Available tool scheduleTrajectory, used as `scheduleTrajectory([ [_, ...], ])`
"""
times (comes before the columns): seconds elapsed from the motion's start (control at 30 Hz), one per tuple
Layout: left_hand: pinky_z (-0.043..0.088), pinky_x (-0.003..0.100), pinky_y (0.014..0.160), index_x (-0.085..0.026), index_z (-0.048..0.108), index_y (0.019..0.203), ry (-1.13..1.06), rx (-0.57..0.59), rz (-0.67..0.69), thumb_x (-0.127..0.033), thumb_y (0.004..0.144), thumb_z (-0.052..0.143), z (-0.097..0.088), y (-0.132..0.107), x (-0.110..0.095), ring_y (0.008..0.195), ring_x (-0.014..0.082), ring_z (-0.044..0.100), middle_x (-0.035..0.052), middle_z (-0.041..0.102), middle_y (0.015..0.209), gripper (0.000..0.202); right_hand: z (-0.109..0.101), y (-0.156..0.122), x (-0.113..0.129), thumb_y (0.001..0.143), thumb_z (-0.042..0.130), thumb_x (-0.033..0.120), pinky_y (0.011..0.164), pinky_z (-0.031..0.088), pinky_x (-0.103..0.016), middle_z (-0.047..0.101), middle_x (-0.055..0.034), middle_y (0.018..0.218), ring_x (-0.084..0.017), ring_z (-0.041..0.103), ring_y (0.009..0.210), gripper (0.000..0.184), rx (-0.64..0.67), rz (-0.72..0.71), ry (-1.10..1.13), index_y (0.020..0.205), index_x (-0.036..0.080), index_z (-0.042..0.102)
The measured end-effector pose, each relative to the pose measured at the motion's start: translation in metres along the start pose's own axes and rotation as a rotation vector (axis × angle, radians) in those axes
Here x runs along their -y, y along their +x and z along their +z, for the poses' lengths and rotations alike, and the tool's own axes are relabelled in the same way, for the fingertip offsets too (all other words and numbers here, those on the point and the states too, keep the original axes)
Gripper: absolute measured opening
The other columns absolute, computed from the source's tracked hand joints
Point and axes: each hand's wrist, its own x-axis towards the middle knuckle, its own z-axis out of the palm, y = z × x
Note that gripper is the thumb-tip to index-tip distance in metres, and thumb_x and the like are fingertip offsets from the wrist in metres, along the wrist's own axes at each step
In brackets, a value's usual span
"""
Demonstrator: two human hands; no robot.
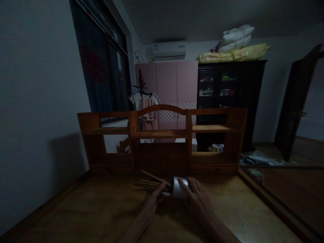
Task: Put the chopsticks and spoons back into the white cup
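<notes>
Just above the wooden desk (101, 206), a white cylindrical cup (177, 187) lies tipped on its side, its mouth facing left. My right hand (196, 190) is wrapped over the cup's right end. Several thin sticks that look like chopsticks (145, 183) stick out to the left of the cup's mouth. Around them closes my left hand (155, 195), with the thumb and fingers pressed together. One stick slants upward, apart from the others. Whether the sticks' right ends are inside the cup is hard to make out in the dim light.
A wooden shelf unit (159, 134) with open compartments stands along the desk's far edge. A wall (45, 101) borders the left side. A raised wooden rail (265, 202) runs down the right. Beyond are a pink wardrobe (167, 81) and a dark cabinet (250, 87).
</notes>
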Motion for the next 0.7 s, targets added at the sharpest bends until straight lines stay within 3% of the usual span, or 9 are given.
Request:
scheduleTrajectory([
  [0.13,0.050,0.021,0.054,-0.018,0.072,0.086,-0.022,-0.041,-0.033,-0.028,0.059,0.085,-0.002,0.005,-0.003,0.073,0.0167,0.068,0.0039,0.074,0.086,0.031,0.005,-0.001,-0.006,0.069,0.058,0.000,0.103,0.043,-0.045,0.045,-0.0090,0.137,-0.028,0.044,0.124,0.092,-0.023,0.028,-0.010,0.149,0.033,0.027],
  [0.33,0.056,0.025,0.072,-0.019,0.073,0.083,-0.067,-0.094,-0.067,-0.019,0.066,0.079,-0.001,0.004,-0.012,0.093,0.0191,0.068,0.0045,0.074,0.098,0.018,0.007,-0.001,-0.019,0.068,0.058,0.001,0.102,0.043,-0.045,0.046,-0.0082,0.136,-0.028,0.044,0.124,0.093,-0.036,0.066,-0.003,0.149,0.034,0.026],
  [0.53,0.055,0.024,0.069,-0.019,0.075,0.080,-0.038,-0.104,-0.037,-0.011,0.067,0.073,-0.008,0.007,-0.013,0.088,0.0191,0.069,0.0037,0.074,0.089,0.015,0.006,-0.002,-0.028,0.066,0.061,0.002,0.102,0.042,-0.046,0.047,-0.0090,0.136,-0.030,0.045,0.123,0.095,-0.041,0.106,-0.027,0.149,0.034,0.025],
  [0.7,0.052,0.018,0.073,-0.021,0.075,0.077,0.017,-0.107,0.002,0.009,0.059,0.064,-0.012,0.012,-0.017,0.092,0.0152,0.068,-0.0005,0.074,0.094,0.037,0.005,-0.006,-0.033,0.066,0.064,0.004,0.103,0.040,-0.045,0.046,-0.0078,0.137,-0.030,0.044,0.124,0.099,-0.060,0.135,-0.033,0.150,0.035,0.022],
])
